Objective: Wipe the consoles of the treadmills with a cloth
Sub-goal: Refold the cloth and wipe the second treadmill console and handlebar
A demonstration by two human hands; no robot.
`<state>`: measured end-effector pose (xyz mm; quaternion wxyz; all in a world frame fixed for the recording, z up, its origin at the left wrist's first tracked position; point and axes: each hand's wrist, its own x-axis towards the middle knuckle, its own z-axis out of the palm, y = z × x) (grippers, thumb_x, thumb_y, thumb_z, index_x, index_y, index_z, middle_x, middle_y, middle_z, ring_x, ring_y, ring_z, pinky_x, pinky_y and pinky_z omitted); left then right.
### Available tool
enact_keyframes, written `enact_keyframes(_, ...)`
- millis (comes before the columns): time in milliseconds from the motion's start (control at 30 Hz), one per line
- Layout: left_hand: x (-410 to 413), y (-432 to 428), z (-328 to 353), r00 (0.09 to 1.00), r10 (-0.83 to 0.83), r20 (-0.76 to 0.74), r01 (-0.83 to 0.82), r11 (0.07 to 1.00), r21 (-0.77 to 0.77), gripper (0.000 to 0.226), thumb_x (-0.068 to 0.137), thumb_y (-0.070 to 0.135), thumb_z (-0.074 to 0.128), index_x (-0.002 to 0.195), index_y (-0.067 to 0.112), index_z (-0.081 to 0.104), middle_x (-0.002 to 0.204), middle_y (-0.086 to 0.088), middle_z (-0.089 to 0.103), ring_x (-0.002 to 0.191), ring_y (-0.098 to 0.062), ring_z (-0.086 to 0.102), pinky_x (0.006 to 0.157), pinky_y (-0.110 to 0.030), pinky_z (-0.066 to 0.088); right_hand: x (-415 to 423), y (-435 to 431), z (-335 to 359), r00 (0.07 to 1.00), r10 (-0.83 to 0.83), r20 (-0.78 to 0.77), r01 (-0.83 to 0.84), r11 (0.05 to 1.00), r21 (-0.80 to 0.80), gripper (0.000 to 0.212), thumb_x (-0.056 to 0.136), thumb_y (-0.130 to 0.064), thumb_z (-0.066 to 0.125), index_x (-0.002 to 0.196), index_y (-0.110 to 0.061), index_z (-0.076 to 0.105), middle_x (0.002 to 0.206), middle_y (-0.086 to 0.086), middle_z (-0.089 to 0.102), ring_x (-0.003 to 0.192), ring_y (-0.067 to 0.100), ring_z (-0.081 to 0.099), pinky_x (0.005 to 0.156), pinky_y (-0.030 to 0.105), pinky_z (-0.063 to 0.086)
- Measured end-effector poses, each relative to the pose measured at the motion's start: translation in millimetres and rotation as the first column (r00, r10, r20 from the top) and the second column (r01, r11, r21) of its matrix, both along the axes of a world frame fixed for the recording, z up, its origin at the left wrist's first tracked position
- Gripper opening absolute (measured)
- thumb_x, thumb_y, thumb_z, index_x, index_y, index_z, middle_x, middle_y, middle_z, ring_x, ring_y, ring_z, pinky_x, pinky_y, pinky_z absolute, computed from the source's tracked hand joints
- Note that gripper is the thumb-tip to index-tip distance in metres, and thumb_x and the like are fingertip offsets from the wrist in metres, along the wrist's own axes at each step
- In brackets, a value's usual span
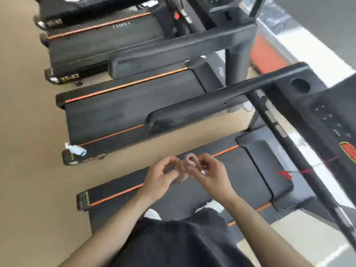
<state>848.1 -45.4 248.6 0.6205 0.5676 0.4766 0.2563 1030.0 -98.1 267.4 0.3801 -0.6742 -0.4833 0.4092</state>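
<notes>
Small pinkish cloth (187, 161), bunched, well left of black console (327, 120)

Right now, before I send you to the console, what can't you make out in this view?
Head view, motion-blurred throughout.
Cloth: mostly covered by the fingers of the left hand and right hand; size and fold unclear.
Nearest console: cut off by the right edge; button marks too blurred to read.
Farther treadmills: their consoles lost past the top edge and behind handrails.

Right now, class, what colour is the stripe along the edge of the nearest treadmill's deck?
Orange; the stripe shows best in the head view.
</notes>
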Motion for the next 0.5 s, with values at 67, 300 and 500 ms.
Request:
enact_keyframes(67,-51.4,-1.2,6.0,0.998,0.062,0.01,-0.062,0.998,0.0,0.028,0.082,0.039,0.064,0.095,0.017,0.076,0.099,0.007,0.074,0.103,-0.013,0.066,0.094,-0.026,0.048,-46.6,20.6,-0.8,0.994,0.105,-0.008,-0.105,0.994,-0.034,0.021,0.087,-0.022,0.081,0.08,-0.021,0.061,0.073,-0.023,0.063,0.069,0.002,0.055,0.065,0.018,0.044)
enact_keyframes(300,-175.7,-8.6,-6.4,0.908,0.419,-0.02,-0.42,0.908,-0.004,0.021,0.09,0.019,0.077,0.084,0.038,0.075,0.09,0.005,0.078,0.089,-0.015,0.074,0.082,-0.031,0.058,-176.7,78.6,-4.2,0.863,0.496,0.098,-0.487,0.867,-0.102,0.021,0.083,-0.02,0.082,0.103,-0.021,0.073,0.092,-0.008,0.073,0.082,-0.003,0.063,0.071,0.007,0.043)
enact_keyframes(500,-242.8,33.0,-17.8,0.741,0.67,-0.028,-0.671,0.741,-0.03,0.019,0.086,0.028,0.078,0.08,0.012,0.07,0.074,0.001,0.072,0.07,-0.01,0.065,0.068,-0.017,0.048,-227.1,154.8,-32.9,0.682,0.729,0.058,-0.699,0.674,-0.24,0.018,0.087,-0.012,0.07,0.105,-0.017,0.074,0.091,0.003,0.071,0.078,0.017,0.059,0.07,0.024,0.048)
